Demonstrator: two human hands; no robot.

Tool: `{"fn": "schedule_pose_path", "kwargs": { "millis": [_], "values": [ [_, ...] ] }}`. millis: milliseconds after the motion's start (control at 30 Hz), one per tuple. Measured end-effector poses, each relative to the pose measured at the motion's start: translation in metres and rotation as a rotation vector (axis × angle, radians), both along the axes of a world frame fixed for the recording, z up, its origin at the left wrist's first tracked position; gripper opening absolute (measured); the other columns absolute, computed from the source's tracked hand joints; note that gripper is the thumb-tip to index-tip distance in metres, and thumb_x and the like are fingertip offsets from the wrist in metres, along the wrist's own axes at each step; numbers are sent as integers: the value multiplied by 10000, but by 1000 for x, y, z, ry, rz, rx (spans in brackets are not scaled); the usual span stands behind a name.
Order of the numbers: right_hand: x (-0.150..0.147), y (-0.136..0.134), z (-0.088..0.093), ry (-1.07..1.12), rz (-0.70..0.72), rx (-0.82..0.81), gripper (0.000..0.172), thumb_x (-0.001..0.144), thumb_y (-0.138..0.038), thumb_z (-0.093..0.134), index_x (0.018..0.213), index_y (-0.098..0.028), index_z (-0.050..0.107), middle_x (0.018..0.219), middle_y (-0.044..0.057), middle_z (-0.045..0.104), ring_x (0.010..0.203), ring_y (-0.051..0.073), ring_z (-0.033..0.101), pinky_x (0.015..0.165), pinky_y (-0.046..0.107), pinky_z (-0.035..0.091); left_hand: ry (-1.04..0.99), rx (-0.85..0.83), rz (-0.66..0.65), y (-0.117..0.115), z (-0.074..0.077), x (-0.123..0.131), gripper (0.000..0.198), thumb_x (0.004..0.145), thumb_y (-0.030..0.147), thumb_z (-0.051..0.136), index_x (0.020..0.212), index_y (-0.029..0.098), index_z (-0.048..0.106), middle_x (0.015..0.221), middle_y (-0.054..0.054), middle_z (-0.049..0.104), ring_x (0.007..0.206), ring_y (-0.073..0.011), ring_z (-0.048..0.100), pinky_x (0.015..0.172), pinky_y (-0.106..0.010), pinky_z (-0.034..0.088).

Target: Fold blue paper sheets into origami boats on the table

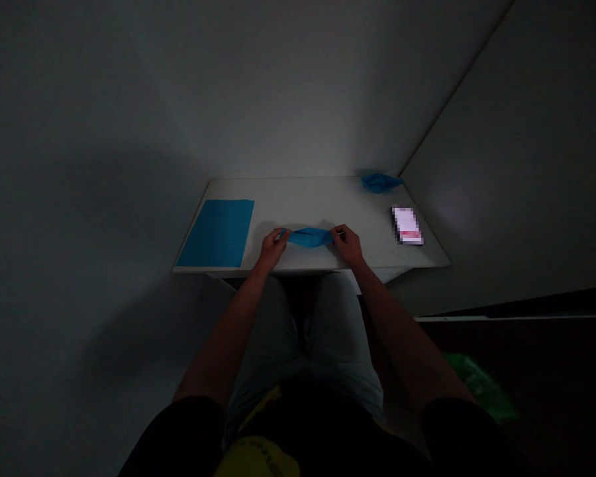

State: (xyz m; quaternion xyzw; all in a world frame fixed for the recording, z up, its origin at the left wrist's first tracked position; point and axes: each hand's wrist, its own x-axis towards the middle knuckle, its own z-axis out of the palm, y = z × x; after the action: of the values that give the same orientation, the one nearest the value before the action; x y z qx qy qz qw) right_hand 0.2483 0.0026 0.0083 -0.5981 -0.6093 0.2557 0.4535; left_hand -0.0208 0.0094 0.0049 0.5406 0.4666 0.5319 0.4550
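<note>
Between my hands stretches a narrow piece of folded blue paper [310, 237], pointed towards its ends and slightly parted along the middle. My left hand [273, 246] pinches its left end. The right end is pinched by my right hand [347, 245]. Both hands are just above the front part of the white table [298, 202]. To the left of my left hand, a flat sheet of blue paper [217, 233] lies on the tabletop. A folded blue paper shape, like a small boat [380, 183], sits at the back right corner.
A phone [407, 226] with a lit, pixelated screen lies near the table's right edge. Walls close in the table at the back and on both sides. On the dark floor at the lower right is something green and shiny [479, 384].
</note>
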Motion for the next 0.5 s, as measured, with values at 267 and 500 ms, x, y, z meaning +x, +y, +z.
{"fn": "schedule_pose_path", "kwargs": {
  "millis": [267,500],
  "values": [
    [1,-5,3,-25,129,-58,440,966,-685,535,982,-270,682,829,12,748,745,214,690,749,357,546,-177,-67,3,6,-9,-5,596,892,774,687,1054,203,747,837,-54,715,662,-128,625,599,-264,489],
    [1,-5,1,-32,168,-47,407,956,-662,590,992,-266,676,830,11,768,678,197,679,697,341,539,-177,-42,116,5,-7,0,596,917,798,623,1028,218,702,735,-14,634,640,-137,608,605,-274,476]
  ]
}}
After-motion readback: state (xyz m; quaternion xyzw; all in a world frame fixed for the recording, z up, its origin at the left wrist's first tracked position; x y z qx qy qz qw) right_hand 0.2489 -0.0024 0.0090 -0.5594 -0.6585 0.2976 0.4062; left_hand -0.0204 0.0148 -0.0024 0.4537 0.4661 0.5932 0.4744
